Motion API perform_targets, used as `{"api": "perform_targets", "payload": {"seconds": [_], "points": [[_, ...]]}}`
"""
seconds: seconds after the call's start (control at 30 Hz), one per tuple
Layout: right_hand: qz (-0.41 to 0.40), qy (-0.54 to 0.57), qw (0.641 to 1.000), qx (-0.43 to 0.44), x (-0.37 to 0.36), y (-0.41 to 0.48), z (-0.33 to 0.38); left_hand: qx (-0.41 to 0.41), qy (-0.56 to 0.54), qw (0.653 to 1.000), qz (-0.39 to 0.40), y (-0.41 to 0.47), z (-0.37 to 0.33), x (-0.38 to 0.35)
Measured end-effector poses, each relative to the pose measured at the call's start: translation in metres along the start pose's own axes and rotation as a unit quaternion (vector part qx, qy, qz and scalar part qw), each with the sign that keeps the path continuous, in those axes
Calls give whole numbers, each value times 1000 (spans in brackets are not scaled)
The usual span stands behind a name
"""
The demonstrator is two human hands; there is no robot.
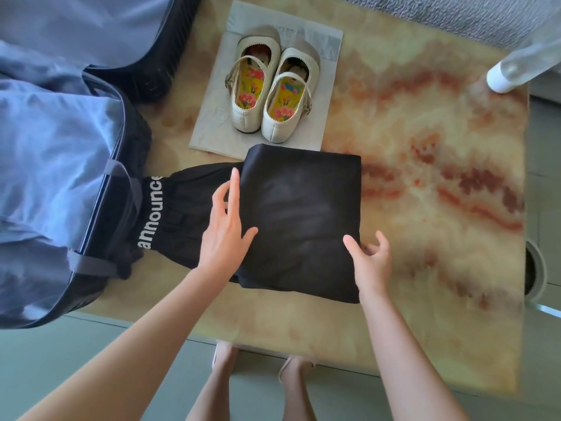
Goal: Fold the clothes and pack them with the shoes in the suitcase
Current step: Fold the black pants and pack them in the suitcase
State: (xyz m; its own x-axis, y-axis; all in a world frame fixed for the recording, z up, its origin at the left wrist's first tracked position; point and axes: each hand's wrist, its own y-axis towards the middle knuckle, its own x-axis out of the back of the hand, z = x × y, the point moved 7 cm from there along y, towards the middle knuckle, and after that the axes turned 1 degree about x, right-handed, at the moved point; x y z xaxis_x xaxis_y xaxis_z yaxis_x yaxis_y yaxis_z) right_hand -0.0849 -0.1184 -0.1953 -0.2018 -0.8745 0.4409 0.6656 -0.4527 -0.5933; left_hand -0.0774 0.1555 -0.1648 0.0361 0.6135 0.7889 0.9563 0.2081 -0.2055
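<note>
A black garment (pixel 300 214) lies half folded on the marbled table (pixel 425 183). Its waistband, printed "announce", points left toward the open dark suitcase (pixel 121 189). My left hand (pixel 224 226) rests flat on the fold's left edge with fingers straight. At the fold's near right corner, my right hand (pixel 370 259) touches the cloth with loosely spread fingers. A pair of cream strap shoes (pixel 273 86) with flowered insoles stands on a grey sheet (pixel 212 123) beyond the garment. Blue cloth (pixel 48 153) lies inside the suitcase.
The suitcase lid (pixel 164 50) lies open at the far left. A clear bottle with a white cap (pixel 510 71) stands at the table's far right corner. My legs and feet (pixel 261 369) show below the near table edge, on a grey floor.
</note>
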Motion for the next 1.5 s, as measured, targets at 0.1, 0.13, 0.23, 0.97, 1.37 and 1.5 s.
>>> {"api": "perform_targets", "payload": {"seconds": [0.1, 0.13, 0.23, 0.97, 1.37, 1.5], "points": [[49, 38, 997, -53, 3, 9, 0, -12, -10, 1000, 13, -16, 0, -10], [69, 43, 995, -58, 3, 11, 1, 1, -29, 999, 18, -20, 3, -14], [115, 14, 992, -40, 4, 12, 2, 28, -77, 996, 33, -25, 7, -20], [22, 158, 987, 23, 110, 16, 18, 44, -198, 965, 164, -34, -57, -84], [171, 192, 950, 179, -13, -127, 98, 265, -508, 816, 78, -25, 20, 5], [243, 109, 940, 212, -75, -160, 88, 284, -524, 800, 63, -28, 31, 42]]}}
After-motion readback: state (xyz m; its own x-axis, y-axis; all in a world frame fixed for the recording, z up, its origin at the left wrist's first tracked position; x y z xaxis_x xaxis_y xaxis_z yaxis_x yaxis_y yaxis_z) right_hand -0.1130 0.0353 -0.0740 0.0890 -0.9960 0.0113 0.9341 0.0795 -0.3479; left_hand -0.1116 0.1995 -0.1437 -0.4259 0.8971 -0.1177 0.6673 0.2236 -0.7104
